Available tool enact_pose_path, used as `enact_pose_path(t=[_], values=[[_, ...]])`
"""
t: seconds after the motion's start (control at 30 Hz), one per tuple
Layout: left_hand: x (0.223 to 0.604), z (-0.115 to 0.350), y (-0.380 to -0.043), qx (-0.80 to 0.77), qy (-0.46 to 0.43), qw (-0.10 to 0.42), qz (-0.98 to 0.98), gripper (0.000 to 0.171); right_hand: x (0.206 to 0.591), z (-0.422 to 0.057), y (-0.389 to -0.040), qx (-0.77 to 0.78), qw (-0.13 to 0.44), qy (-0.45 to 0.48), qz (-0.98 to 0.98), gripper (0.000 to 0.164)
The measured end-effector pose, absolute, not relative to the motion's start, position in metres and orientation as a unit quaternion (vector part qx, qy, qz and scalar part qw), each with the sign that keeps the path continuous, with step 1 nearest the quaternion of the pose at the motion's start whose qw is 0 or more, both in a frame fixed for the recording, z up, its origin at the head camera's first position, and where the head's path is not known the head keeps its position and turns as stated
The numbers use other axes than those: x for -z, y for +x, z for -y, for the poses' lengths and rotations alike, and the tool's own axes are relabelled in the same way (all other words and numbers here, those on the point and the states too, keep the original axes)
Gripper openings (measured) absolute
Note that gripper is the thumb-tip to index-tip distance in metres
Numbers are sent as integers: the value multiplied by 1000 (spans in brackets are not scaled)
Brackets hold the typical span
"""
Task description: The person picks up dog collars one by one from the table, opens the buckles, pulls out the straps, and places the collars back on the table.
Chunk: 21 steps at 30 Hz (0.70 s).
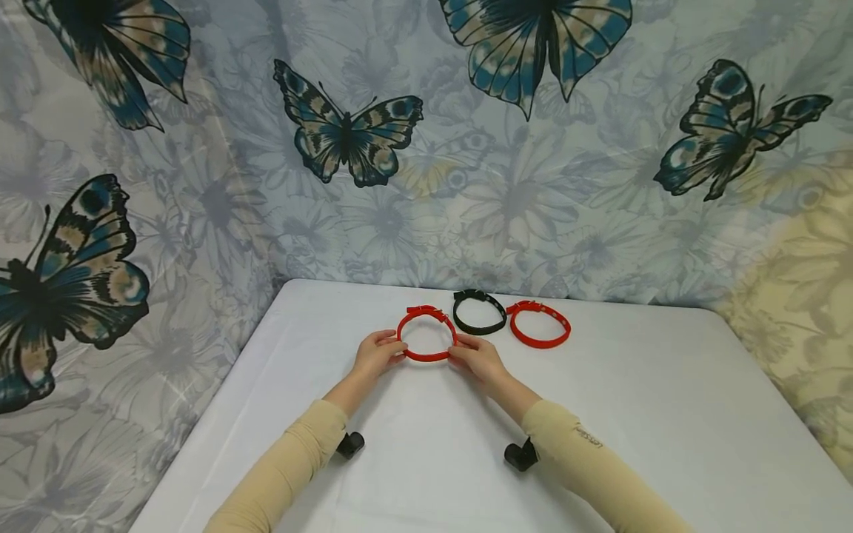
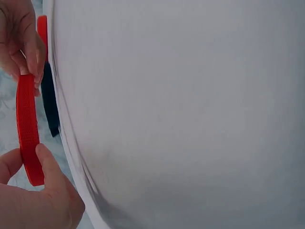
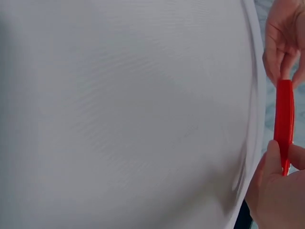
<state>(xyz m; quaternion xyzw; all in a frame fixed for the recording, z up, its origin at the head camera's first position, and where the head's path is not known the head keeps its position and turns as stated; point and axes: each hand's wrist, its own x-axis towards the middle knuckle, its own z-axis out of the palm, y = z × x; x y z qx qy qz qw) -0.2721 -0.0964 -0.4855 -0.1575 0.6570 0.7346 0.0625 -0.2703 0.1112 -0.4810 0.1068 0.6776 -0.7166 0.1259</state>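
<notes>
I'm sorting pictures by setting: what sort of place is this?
Probably an indoor corner set up for filming: a white-clothed table stands before a butterfly-print backdrop, and black wrist cameras are in view.

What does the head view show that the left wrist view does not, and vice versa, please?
Only the head view shows the butterflies on the backdrop, both sleeves and the wrist cameras.

Only the left wrist view shows the woven texture of the held red band.

Both show the black band, another red band, the white tabletop, the left hand and the right hand.
</notes>
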Motion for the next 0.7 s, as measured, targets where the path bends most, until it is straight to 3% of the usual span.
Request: enact_pose_path(t=[0.17,0.7], values=[[489,92,-253,-757,-132,114,-630,47,479,-132,-252,711,156,106,-678,47],[490,75,-210,-757,-68,177,-625,45,480,-175,-203,686,177,84,-701,47]])
